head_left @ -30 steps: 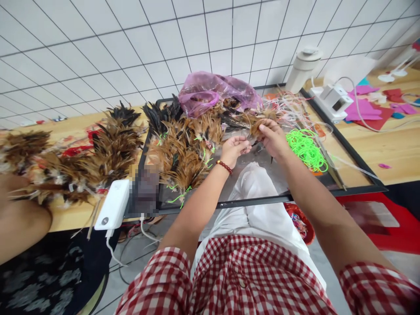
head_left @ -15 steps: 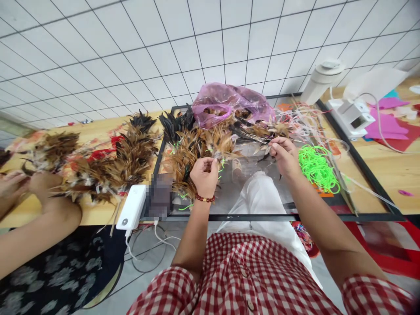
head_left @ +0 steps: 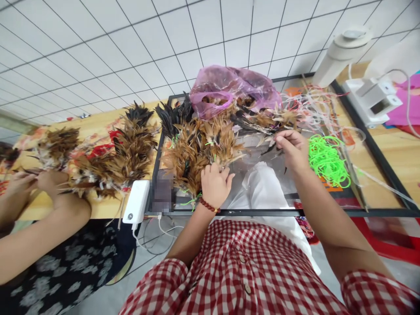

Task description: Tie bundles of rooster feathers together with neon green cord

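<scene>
My left hand (head_left: pixel 216 184), with a red bead bracelet at the wrist, lies palm down with its fingers apart at the lower right edge of a pile of brown feather bundles (head_left: pixel 197 148). Thin green strings show among these bundles. My right hand (head_left: pixel 292 148) is pinched at the right end of a looser row of dark and brown feathers (head_left: pixel 262 120); what its fingertips grip, if anything, is too small to make out. To the right of that hand sits a heap of bright green cord (head_left: pixel 328 161).
A pink plastic bag (head_left: pixel 236 87) stands behind the feathers. At the back right are a white cylinder (head_left: pixel 343 54) and a power strip (head_left: pixel 374 103). A white power bank (head_left: pixel 136 201) lies left. Another person's hands (head_left: pixel 36 181) work among feathers at far left.
My left hand has turned palm down, its fingers have spread, and it has moved slightly toward me. My right hand stays pinched near the loose feathers. The camera view has shifted a little.
</scene>
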Demonstrator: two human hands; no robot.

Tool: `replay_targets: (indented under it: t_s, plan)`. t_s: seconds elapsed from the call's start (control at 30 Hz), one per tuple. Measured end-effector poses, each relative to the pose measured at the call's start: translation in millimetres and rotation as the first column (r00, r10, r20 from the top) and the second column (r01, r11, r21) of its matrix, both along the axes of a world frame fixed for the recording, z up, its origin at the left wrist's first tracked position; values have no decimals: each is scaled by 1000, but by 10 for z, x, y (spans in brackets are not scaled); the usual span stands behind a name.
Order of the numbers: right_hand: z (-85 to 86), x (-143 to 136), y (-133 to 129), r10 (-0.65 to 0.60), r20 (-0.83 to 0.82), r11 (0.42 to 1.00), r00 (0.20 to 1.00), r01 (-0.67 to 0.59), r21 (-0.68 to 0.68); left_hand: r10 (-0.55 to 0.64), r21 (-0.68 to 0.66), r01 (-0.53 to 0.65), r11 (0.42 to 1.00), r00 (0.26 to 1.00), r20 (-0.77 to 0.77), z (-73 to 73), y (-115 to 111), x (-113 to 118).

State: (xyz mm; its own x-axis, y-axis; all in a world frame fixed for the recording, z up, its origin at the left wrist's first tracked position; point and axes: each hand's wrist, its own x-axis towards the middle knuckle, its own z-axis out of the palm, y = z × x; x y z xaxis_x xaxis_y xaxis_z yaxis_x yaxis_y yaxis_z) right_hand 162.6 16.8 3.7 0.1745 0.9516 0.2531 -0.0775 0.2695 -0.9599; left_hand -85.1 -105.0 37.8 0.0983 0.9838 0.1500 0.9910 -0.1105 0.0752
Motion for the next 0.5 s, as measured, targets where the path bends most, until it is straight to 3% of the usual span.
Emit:
replay_targets:
  t_s: [0.1, 0.2, 0.27, 0.4, 0.43, 0.5]
  plan:
    - [5, 34, 27, -61, 21, 998, 998, 60, 26, -242, 50, 239, 970, 968, 59, 30, -153, 184]
    - [-44, 59, 65, -121, 58, 992, 991, 118, 51, -553, -9, 558, 830, 825, 118, -19, -115, 587]
    - [-99, 77, 91, -170, 101, 984, 980, 163, 75, -618, -36, 636, 771, 760, 204, -66, 43, 881]
    - [-192, 98, 125, -252, 164, 962, 954, 229, 146, -427, -18, 501, 865, 756, 497, -161, 544, 1231]
    - [-202, 100, 128, -255, 166, 960, 952, 230, 158, -340, -9, 434, 901, 718, 607, -191, 675, 1253]
    - [-199, 113, 130, -257, 166, 958, 952, 228, 173, -144, -6, 257, 966, 558, 817, -269, 914, 1237]
